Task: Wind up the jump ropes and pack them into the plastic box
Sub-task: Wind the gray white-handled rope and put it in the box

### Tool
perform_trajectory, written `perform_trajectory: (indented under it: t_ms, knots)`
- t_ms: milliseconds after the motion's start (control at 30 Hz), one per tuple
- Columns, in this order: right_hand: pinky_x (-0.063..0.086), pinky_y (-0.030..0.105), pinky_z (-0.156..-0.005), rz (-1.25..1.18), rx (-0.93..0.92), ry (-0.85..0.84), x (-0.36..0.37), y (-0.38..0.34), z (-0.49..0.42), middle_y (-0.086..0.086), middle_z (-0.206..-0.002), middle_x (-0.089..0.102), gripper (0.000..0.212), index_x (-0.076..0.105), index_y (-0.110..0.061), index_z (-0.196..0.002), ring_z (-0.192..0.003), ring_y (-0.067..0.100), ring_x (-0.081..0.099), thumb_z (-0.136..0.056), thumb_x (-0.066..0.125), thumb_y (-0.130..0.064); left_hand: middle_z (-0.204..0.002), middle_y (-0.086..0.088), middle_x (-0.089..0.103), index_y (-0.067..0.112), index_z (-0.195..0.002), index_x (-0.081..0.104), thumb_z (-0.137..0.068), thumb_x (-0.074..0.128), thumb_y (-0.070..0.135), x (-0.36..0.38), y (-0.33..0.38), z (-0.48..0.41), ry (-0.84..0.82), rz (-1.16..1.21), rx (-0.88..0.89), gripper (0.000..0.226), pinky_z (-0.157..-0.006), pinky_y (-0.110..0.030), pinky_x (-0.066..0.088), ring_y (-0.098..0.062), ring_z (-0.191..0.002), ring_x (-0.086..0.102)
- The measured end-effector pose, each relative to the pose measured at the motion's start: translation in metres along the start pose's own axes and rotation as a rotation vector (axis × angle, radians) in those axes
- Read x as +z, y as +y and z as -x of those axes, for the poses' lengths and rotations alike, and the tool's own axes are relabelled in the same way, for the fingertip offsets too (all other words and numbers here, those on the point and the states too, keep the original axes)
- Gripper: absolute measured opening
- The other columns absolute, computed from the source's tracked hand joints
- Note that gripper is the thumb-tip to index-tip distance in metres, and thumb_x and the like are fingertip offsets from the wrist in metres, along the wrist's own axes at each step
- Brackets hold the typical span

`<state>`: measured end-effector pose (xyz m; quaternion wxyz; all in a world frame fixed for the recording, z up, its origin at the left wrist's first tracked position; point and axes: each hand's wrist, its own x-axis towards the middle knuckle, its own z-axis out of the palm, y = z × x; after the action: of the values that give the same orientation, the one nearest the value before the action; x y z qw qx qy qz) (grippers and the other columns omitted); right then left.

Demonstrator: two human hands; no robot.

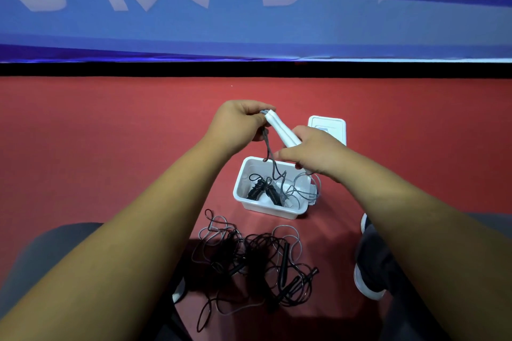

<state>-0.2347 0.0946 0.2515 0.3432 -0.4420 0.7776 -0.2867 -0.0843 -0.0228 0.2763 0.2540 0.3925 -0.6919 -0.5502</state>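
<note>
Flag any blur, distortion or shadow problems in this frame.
Head view: the banner lettering is smeared and soft; wide-angle stretch swells the forearms at the lower corners; left hand, right hand and the white handles they grip are fairly sharp; a dark shadow muddies the tangled black jump ropes on the floor.

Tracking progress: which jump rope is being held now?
The white-handled rope, held by the left hand and right hand above the plastic box. The black-handled rope lies inside it; the tangled ropes lie on the floor.
</note>
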Motion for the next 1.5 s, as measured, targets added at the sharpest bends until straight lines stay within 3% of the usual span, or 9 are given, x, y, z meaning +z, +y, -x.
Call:
perform_trajectory:
  t_ms: [200, 333, 433, 667, 767, 900, 1033, 1300, 1500]
  knots:
    - [0.037, 0.036, -0.058, 0.164, -0.104, 0.154, 0.000, 0.000, -0.002, 0.000, -0.079, 0.058, 0.020, 0.052, -0.021, -0.086, -0.069, 0.023, 0.055, -0.100, 0.060, -0.034, -0.078, -0.015, 0.067, -0.001, -0.095, 0.073, -0.100, 0.062, 0.003, -0.004, 0.006, -0.001, -0.035, 0.119, -0.059, 0.012, -0.083, -0.042, 0.064, -0.025, -0.071, 0.062]
    - [0.038, 0.033, -0.056, 0.042, -0.118, 0.135, -0.003, -0.001, -0.003, -0.001, -0.072, 0.057, 0.024, 0.057, -0.020, -0.088, -0.059, 0.019, 0.051, -0.102, 0.061, -0.039, -0.078, -0.006, 0.068, 0.007, -0.094, 0.068, -0.097, 0.070, 0.008, -0.022, 0.014, -0.001, -0.274, 0.314, -0.195, 0.004, -0.087, -0.030, 0.062, -0.017, -0.076, 0.066]
    - [0.046, 0.037, -0.056, -0.061, -0.130, 0.104, -0.004, 0.001, -0.005, 0.003, -0.071, 0.059, 0.028, 0.061, -0.019, -0.091, -0.058, 0.021, 0.053, -0.096, 0.065, -0.046, -0.095, -0.008, 0.072, 0.008, -0.101, 0.069, -0.095, 0.071, 0.011, -0.034, 0.013, -0.002, -0.348, 0.328, -0.213, 0.007, -0.087, -0.026, 0.061, -0.016, -0.093, 0.071]
    - [0.044, 0.035, -0.060, -0.268, -0.145, 0.004, -0.004, -0.007, 0.006, -0.013, -0.072, 0.057, 0.061, 0.063, -0.031, -0.103, -0.064, 0.009, 0.054, -0.071, 0.079, -0.080, -0.092, -0.007, 0.076, 0.001, -0.113, 0.067, -0.100, 0.066, 0.014, -0.031, 0.019, 0.004, -0.311, 0.396, -0.181, 0.019, -0.073, -0.020, 0.061, -0.011, -0.082, 0.074]
    - [0.044, 0.026, -0.061, -0.190, -0.178, 0.046, -0.001, -0.008, 0.008, -0.019, -0.079, 0.061, 0.056, 0.059, -0.040, -0.104, -0.062, -0.004, 0.056, -0.068, 0.086, -0.074, -0.093, -0.009, 0.076, 0.002, -0.111, 0.070, -0.100, 0.066, 0.016, -0.025, 0.022, 0.005, -0.276, 0.397, -0.164, 0.019, -0.071, -0.020, 0.060, -0.011, -0.078, 0.074]
    - [0.055, 0.035, -0.073, -0.163, -0.185, 0.117, 0.004, -0.005, 0.003, -0.012, -0.095, 0.072, 0.046, 0.066, -0.038, -0.109, -0.081, 0.008, 0.069, -0.073, 0.086, -0.057, -0.086, -0.009, 0.076, 0.001, -0.103, 0.072, -0.100, 0.066, 0.014, -0.019, 0.025, 0.007, -0.269, 0.397, -0.137, 0.015, -0.070, -0.019, 0.061, -0.012, -0.073, 0.074]
    - [0.051, 0.029, -0.059, -0.125, -0.182, 0.148, 0.003, -0.006, 0.000, -0.007, -0.075, 0.069, 0.020, 0.071, -0.037, -0.104, -0.056, 0.005, 0.062, -0.088, 0.066, -0.025, -0.088, -0.011, 0.077, 0.002, -0.101, 0.073, -0.099, 0.068, 0.013, -0.017, 0.026, 0.006, -0.246, 0.468, -0.139, 0.012, -0.075, -0.022, 0.062, -0.014, -0.078, 0.074]
    - [0.054, 0.040, -0.052, -0.236, -0.174, 0.048, 0.003, -0.010, 0.002, 0.006, -0.065, 0.067, 0.013, 0.064, -0.031, -0.092, -0.054, 0.027, 0.060, -0.099, 0.069, -0.040, -0.094, -0.014, 0.074, 0.000, -0.107, 0.072, -0.098, 0.070, 0.013, -0.011, 0.022, 0.002, -0.211, 0.559, -0.133, 0.016, -0.078, -0.026, 0.062, -0.018, -0.083, 0.073]
    - [0.050, 0.030, -0.046, -0.430, -0.127, -0.014, -0.001, -0.015, 0.010, 0.001, -0.069, 0.058, 0.024, 0.070, -0.018, -0.115, -0.061, 0.017, 0.063, -0.103, 0.067, -0.040, -0.089, -0.005, 0.065, 0.009, -0.101, 0.074, -0.098, 0.072, 0.035, -0.012, 0.015, -0.003, -0.107, 0.401, -0.075, 0.026, -0.086, -0.035, 0.060, -0.017, -0.073, 0.060]
